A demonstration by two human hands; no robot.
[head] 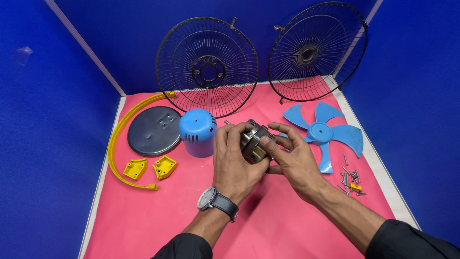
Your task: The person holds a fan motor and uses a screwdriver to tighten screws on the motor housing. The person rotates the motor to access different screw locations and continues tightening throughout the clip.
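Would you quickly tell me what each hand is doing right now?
Left hand: closed around the metal fan motor, holding it above the pink mat.
Right hand: fingers gripping the same motor from the other side.

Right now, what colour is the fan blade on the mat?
Light blue; the fan blade shows best in the head view.

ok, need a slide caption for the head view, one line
Both hands, left hand and right hand, grip a metal fan motor above a pink mat among disassembled fan parts.
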